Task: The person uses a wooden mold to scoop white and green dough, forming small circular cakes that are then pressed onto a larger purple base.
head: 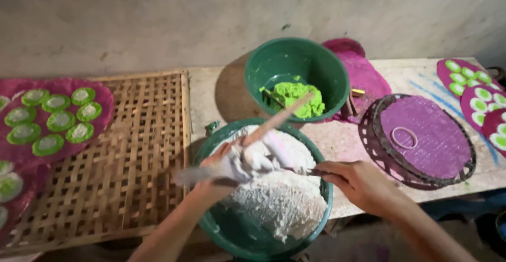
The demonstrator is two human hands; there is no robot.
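Hands first: the left hand is closed in a firm grip around a wooden stick and is smeared with white paste, and a blurred flat blade sticks out to the left of it; I cannot tell which fingers hold the blade. The right hand is closed on a thin dark tool that points into the paste. Both hands meet over the near green bowl, which stands at the front edge of the surface and holds a large mass of white dough. Lumps of this dough cling to the stick.

Behind it stands a second green bowl with a smaller lump of bright green dough.

As far as I can judge, the work is partly done. On the left, 7 finished green-rimmed white cakes lie on a purple sheet over a woven bamboo tray, and more cakes lie on purple rounds at the far right. A round tray with a purple sheet carries only 1 small ring. Much white dough is left, and most of the bamboo tray is bare.
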